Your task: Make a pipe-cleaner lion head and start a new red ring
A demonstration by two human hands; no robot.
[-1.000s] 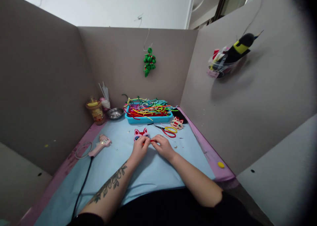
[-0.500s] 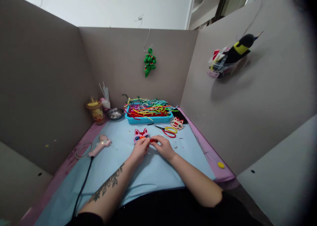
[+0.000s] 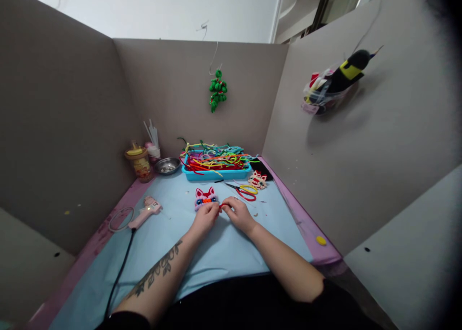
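Well, I see the left hand (image 3: pixel 206 217) and right hand (image 3: pixel 238 213) both pinched on a red strip (image 3: pixel 223 205) over the blue-covered surface (image 3: pixel 234 253); the pink-and-red animal face (image 3: pixel 206 196) sits just beyond the left fingers, though whether they touch I can't tell.

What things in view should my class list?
Animal face: one, pink-red, centre
Second face: one, cream-red, right
Strip: one, red, centre
Scissors: one, yellow-red, right
Tray: one, blue, back
Stems: many, multicoloured, in tray
Glue gun: one, pink, left
Bowl: one, silver, left
Cup: one, brown, left
Sticks: several, white, left
Ornament: one, green, back panel
Holder: one, clear, right panel
Disc: one, yellow, right
Cloth: one, blue, foreground
Hands: two, bare, centre
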